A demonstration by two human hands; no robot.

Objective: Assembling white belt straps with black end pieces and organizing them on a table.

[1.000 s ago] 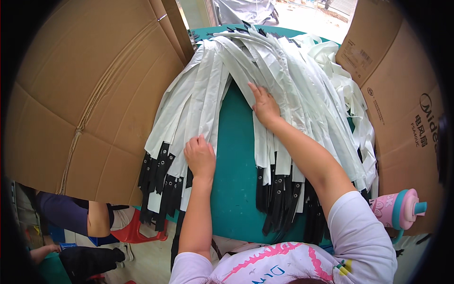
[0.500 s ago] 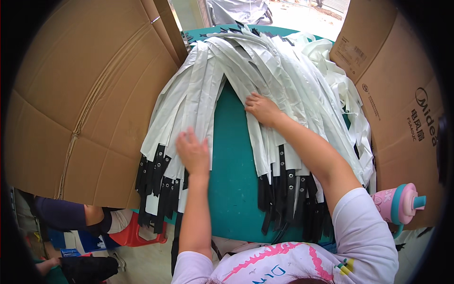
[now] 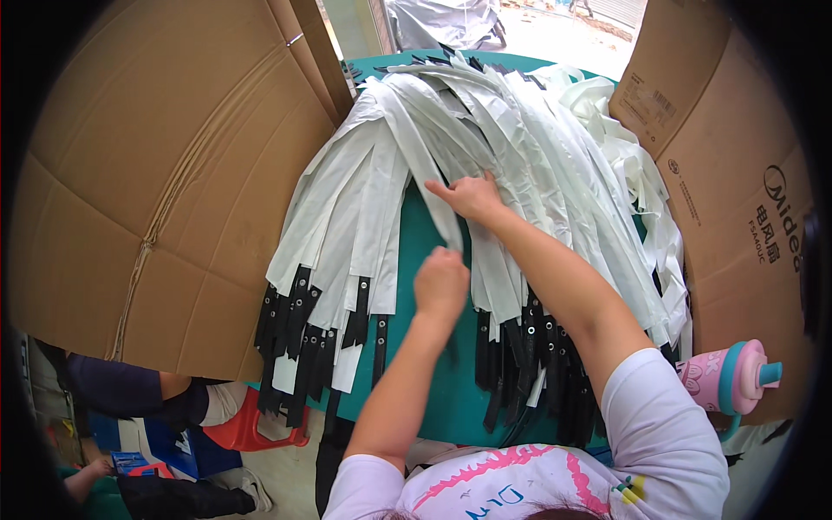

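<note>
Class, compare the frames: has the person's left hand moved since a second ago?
Yes. The left hand has shifted right, off the left bundle of white strips onto the bare green table, closing on one strip.

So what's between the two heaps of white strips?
In the head view, bare teal table, the left hand, and one white strip it pinches.

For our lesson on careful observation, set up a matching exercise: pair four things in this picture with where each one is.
Things:
1. left hand
2. right hand
3. pink plastic drinking bottle with teal cap
4. large brown cardboard sheet

Places:
A. lower right, beside the teal table
B. resting on the right-hand pile of white strips
C. standing along the table's left side
D. pinching one white strip over the gap between piles

Pairs: 1-D, 2-B, 3-A, 4-C
</note>
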